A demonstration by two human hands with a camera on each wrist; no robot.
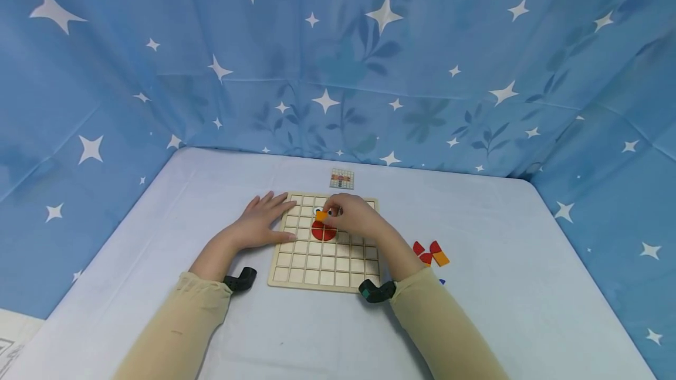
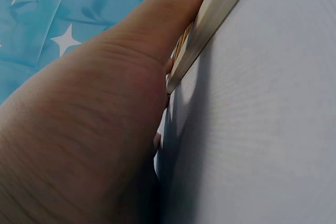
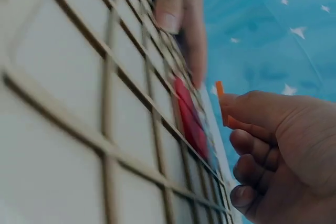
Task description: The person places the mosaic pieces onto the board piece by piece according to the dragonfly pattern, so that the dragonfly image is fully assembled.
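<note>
Head view, from the left: the left hand lies flat with fingers spread, its thumb and fingertips over the left edge of the gridded wooden board on the white counter, apparently steadying it. Among the upper cells sits a white piece with a dark dot; below it, red pieces form a rounded shape. Between them is an orange piece, pinched in the right hand and, by the right wrist view, held off the board. Beyond the board lies a small pattern card. Farther right are loose red and orange pieces. Placing the orange piece seems the step in hand; next calls for lining it up with a cell, lowering it, then releasing.
</note>
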